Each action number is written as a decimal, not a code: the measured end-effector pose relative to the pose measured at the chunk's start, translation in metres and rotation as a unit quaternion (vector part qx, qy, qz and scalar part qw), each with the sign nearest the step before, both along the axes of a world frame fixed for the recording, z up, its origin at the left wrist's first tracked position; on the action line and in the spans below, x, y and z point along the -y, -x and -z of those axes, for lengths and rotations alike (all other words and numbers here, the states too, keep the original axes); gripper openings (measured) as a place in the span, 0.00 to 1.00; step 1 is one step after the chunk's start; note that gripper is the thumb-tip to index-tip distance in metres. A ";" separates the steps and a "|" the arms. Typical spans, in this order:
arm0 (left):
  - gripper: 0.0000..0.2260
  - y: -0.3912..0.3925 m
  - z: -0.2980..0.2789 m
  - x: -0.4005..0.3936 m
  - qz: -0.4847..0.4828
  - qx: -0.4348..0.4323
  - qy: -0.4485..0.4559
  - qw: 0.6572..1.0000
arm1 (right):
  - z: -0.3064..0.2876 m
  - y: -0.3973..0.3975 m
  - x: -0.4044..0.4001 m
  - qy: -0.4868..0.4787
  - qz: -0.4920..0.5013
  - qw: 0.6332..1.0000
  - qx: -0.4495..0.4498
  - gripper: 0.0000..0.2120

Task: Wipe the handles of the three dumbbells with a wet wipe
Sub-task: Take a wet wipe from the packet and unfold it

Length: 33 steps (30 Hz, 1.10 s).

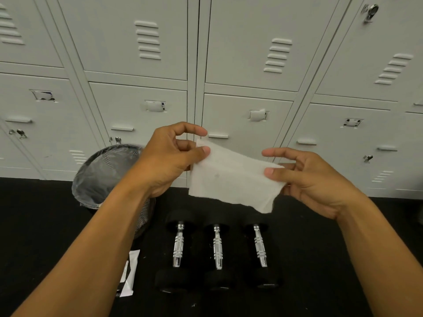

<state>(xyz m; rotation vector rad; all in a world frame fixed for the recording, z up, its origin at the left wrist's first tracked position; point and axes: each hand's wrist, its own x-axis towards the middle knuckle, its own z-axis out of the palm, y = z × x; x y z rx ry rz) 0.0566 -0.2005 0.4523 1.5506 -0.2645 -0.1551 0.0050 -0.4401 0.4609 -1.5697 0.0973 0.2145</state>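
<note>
A white wet wipe [233, 177] hangs spread out in the air between my hands. My left hand [169, 159] pinches its upper left corner between thumb and fingers. My right hand [306, 179] pinches its right edge. Below the wipe, three black dumbbells lie side by side on the dark floor, each with a chrome handle: the left dumbbell [178, 247], the middle dumbbell [217, 247] and the right dumbbell [259, 247]. Neither hand touches a dumbbell.
A mesh waste bin [103, 175] lined with a clear bag stands at the left, behind my left forearm. A white wipe packet [129, 273] lies on the floor left of the dumbbells. Grey lockers [229, 65] fill the wall behind.
</note>
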 end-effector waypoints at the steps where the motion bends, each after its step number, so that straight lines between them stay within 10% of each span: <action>1: 0.11 0.000 0.000 0.000 0.012 -0.011 -0.002 1.000 | -0.001 -0.001 0.002 -0.016 -0.010 1.000 -0.014 0.19; 12: 0.04 0.001 0.008 0.015 -0.028 -0.164 0.061 0.984 | 0.015 -0.012 -0.014 -0.146 0.070 0.985 -0.067 0.06; 17: 0.25 0.000 0.009 0.008 0.001 -0.142 0.018 0.990 | 0.014 -0.011 -0.008 -0.171 0.070 0.978 -0.093 0.22; 25: 0.13 0.002 0.014 0.013 -0.041 -0.084 -0.096 0.991 | 0.019 -0.010 -0.011 0.007 0.091 0.994 -0.057 0.06; 33: 0.12 -0.004 0.012 0.011 -0.083 -0.076 -0.054 0.992 | 0.012 -0.013 -0.005 0.058 0.089 0.994 -0.039 0.11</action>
